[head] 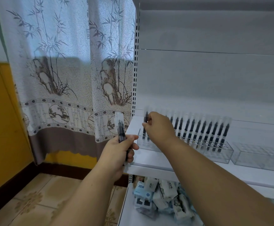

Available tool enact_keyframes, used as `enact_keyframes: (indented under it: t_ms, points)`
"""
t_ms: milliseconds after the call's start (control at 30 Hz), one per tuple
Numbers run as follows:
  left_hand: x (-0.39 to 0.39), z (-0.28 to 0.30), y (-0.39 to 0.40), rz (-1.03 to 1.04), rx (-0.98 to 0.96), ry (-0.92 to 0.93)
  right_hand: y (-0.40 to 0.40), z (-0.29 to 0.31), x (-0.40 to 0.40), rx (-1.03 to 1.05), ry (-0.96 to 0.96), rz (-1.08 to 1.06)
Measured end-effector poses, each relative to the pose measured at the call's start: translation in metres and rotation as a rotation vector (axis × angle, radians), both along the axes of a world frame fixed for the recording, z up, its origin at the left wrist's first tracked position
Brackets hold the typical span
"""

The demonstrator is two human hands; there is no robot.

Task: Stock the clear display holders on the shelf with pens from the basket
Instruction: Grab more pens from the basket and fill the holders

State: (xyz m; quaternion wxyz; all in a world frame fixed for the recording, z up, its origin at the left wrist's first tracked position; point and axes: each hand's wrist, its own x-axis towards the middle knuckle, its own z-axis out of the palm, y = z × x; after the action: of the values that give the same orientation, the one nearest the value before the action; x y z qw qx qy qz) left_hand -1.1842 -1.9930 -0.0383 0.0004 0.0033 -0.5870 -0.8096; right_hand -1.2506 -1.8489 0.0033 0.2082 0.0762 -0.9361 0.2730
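At the centre of the frame the right hand (159, 126) pinches a pen (145, 123) over the clear holder (221, 152), the left hand (120, 152) grips spare pens (120, 129); a tilted pen may miss its hole.

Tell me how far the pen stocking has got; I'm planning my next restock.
Done: a back row of pens stands in the first clear holder. In hand: the right hand is setting a pen at that holder's left end; the left hand grips spare pens. Left: the front slots and the second holder, which looks empty.
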Motion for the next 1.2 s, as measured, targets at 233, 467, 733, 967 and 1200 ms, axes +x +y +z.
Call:
enact_keyframes:
  t_ms: [233,467,733,967,1200]
  points:
    - [0.000,-0.002,0.006,-0.013,0.002,-0.010,-0.005,-0.006,0.000,-0.008,-0.085,-0.102]
    - [0.001,0.006,0.011,-0.036,0.008,-0.027,-0.004,0.001,0.019,-0.162,-0.050,-0.106]
    - [0.005,0.012,0.024,-0.140,-0.002,-0.032,0.003,0.016,0.054,-0.533,-0.407,0.268]
    - [0.010,0.019,0.025,-0.322,0.000,-0.016,0.031,0.021,0.050,-0.562,-0.492,0.361]
    - [0.009,0.021,0.020,-0.402,0.037,-0.090,0.031,0.024,0.051,-0.617,-0.427,0.317]
